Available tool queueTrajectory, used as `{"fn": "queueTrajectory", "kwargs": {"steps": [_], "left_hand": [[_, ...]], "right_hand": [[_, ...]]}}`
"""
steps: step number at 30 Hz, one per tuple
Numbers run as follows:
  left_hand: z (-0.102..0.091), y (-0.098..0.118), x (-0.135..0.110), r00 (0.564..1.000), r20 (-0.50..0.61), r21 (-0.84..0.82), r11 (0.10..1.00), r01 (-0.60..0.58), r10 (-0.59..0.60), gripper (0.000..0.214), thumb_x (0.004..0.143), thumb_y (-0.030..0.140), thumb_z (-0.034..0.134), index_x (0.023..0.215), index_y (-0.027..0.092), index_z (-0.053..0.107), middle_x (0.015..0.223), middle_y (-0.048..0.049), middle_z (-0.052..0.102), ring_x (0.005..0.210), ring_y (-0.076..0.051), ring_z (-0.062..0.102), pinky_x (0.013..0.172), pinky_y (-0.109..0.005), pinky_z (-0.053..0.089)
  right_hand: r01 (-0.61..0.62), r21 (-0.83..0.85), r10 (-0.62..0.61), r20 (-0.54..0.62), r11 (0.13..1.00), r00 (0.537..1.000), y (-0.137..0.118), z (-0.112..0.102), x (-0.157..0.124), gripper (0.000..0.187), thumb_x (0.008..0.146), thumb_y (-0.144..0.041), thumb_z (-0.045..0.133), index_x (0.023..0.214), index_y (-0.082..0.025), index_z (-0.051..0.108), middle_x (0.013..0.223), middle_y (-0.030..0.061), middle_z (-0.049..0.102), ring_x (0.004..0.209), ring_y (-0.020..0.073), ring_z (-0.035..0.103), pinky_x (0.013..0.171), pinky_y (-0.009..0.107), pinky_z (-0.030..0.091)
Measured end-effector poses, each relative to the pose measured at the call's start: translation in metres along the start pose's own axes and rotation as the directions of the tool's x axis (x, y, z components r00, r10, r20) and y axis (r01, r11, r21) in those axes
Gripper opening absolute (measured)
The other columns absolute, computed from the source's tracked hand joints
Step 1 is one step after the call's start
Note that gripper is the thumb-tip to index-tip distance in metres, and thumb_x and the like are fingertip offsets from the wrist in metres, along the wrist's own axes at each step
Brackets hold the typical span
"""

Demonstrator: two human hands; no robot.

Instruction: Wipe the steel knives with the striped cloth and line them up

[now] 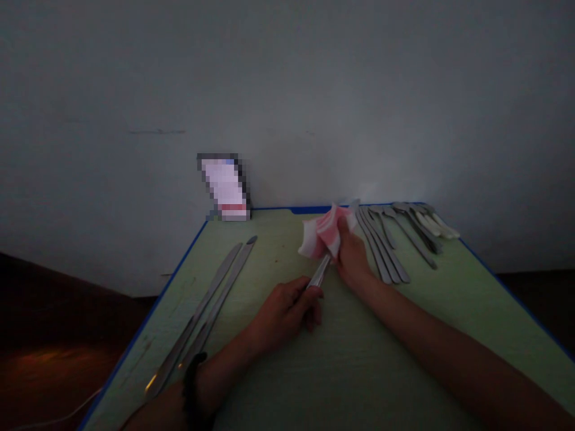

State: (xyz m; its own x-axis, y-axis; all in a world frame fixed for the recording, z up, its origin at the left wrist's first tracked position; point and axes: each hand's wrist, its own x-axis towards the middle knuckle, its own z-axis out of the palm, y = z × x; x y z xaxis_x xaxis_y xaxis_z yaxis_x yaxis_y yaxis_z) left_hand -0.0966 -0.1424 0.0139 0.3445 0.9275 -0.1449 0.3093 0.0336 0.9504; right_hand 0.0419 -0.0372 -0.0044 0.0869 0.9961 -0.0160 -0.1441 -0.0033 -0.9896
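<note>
Two long knives (204,311) lie near the left blue edge of the green table (359,359), well left of the held knife (320,272). The left hand (283,311) clenches that knife's handle at mid-table; just right, the right hand (353,254) grips a pink-and-white cloth (324,234) wrapped around its blade. Farther right, cutlery (395,239) lines the far edge, with bare table nearer.

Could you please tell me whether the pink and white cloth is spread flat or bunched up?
Bunched up: the cloth is crumpled in the right hand around the utensil.
</note>
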Motion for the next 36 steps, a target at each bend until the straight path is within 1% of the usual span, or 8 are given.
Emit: {"fn": "queueTrajectory", "kwargs": {"steps": [3,6,8,11,14,17,22,36], "left_hand": [[0.0,-0.002,0.004,0.997,-0.054,-0.078,0.996,0.043,-0.048,0.03,0.092,0.044,0.038,0.085,0.017,0.05,0.056,0.0041,0.058,0.036,-0.007,0.045,0.035,-0.017,0.035],[0.0,-0.003,0.006,0.992,-0.098,-0.175,0.983,0.062,-0.08,0.03,0.09,0.046,0.039,0.087,0.018,0.049,0.055,0.0043,0.058,0.035,-0.008,0.048,0.032,-0.016,0.034],[-0.002,-0.004,0.007,0.989,-0.109,-0.233,0.97,0.073,-0.101,0.031,0.089,0.047,0.039,0.087,0.018,0.048,0.054,0.0044,0.057,0.036,-0.008,0.049,0.032,-0.016,0.035],[-0.006,-0.003,0.006,0.986,-0.121,-0.289,0.955,0.073,-0.112,0.033,0.089,0.049,0.038,0.088,0.018,0.047,0.054,0.0047,0.056,0.036,-0.009,0.049,0.032,-0.017,0.035],[-0.006,0.0,0.003,0.99,-0.104,-0.213,0.974,0.073,-0.097,0.034,0.09,0.049,0.037,0.084,0.018,0.047,0.054,0.0046,0.055,0.037,-0.008,0.048,0.034,-0.017,0.035],[-0.005,0.006,-0.003,0.997,-0.068,0.024,0.999,0.046,-0.044,0.035,0.091,0.046,0.037,0.072,0.017,0.048,0.052,0.0039,0.054,0.041,-0.008,0.048,0.04,-0.018,0.036],[-0.009,0.008,-0.009,0.997,0.024,0.302,0.95,-0.08,0.076,0.033,0.089,0.038,0.042,0.065,0.017,0.048,0.047,0.0051,0.049,0.043,-0.008,0.044,0.044,-0.019,0.032],[-0.018,0.005,-0.01,0.993,0.087,0.154,0.983,-0.096,0.083,0.035,0.09,0.037,0.039,0.062,0.017,0.048,0.049,0.0046,0.045,0.045,-0.008,0.041,0.045,-0.02,0.03]], "right_hand": [[-0.043,-0.023,0.044,0.063,0.999,0.997,0.0,0.012,-0.017,0.045,0.071,-0.062,0.057,0.061,-0.018,0.052,0.05,-0.0028,0.048,0.045,0.0096,0.038,0.042,0.023,0.028],[-0.11,0.223,0.074,0.164,0.969,0.984,-0.002,0.015,-0.013,0.037,0.075,-0.056,0.056,0.068,-0.019,0.056,0.057,-0.0024,0.054,0.05,0.0116,0.044,0.047,0.024,0.036],[-0.233,0.434,0.107,0.296,0.87,0.949,-0.005,0.012,-0.005,0.032,0.08,-0.05,0.049,0.077,-0.02,0.059,0.069,0.0,0.061,0.061,0.0147,0.054,0.058,0.027,0.045],[-0.412,0.539,0.195,0.414,0.735,0.889,-0.006,0.006,0.007,0.022,0.084,-0.036,0.047,0.083,-0.019,0.061,0.077,0.0014,0.065,0.072,0.0158,0.059,0.069,0.029,0.049],[-0.37,0.602,0.237,0.291,0.707,0.927,-0.001,0.004,0.015,0.015,0.084,-0.027,0.05,0.081,-0.018,0.061,0.076,0.0011,0.066,0.072,0.0132,0.06,0.068,0.025,0.051],[-0.236,0.65,0.177,0.157,0.722,0.972,0.006,0.003,0.023,0.013,0.084,-0.028,0.054,0.081,-0.018,0.061,0.082,0.0019,0.067,0.078,0.0127,0.062,0.07,0.023,0.052],[-0.175,0.62,0.162,0.078,0.765,0.984,0.014,-0.003,0.036,0.018,0.081,-0.037,0.058,0.079,-0.019,0.059,0.078,0.001,0.067,0.071,0.0129,0.062,0.062,0.024,0.052],[-0.141,0.561,0.149,0.032,0.815,0.988,0.001,-0.001,0.028,0.024,0.081,-0.045,0.055,0.079,-0.021,0.061,0.078,0.002,0.067,0.071,0.0153,0.062,0.059,0.026,0.05]]}}
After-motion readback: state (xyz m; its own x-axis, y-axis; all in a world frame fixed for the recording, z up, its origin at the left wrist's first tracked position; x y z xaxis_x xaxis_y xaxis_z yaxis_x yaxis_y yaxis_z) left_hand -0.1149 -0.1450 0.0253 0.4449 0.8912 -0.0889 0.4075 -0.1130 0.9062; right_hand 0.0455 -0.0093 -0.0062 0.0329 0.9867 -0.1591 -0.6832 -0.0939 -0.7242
